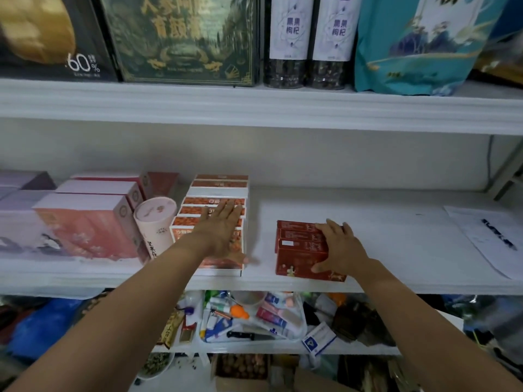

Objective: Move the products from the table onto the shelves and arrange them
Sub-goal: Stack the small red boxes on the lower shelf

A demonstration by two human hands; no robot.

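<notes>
On the white middle shelf a row of orange-and-white boxes runs from front to back. My left hand lies flat on top of the front boxes with its fingers straight. To the right stand dark red boxes, set one behind the other. My right hand grips their right side, with fingers over the top and the thumb low on the front face.
Pink-and-white boxes and a pink tube stand left of the orange row. A paper sheet with a pen lies at the shelf's right. Large boxes, jars and a teal bag fill the upper shelf. Cluttered items sit below.
</notes>
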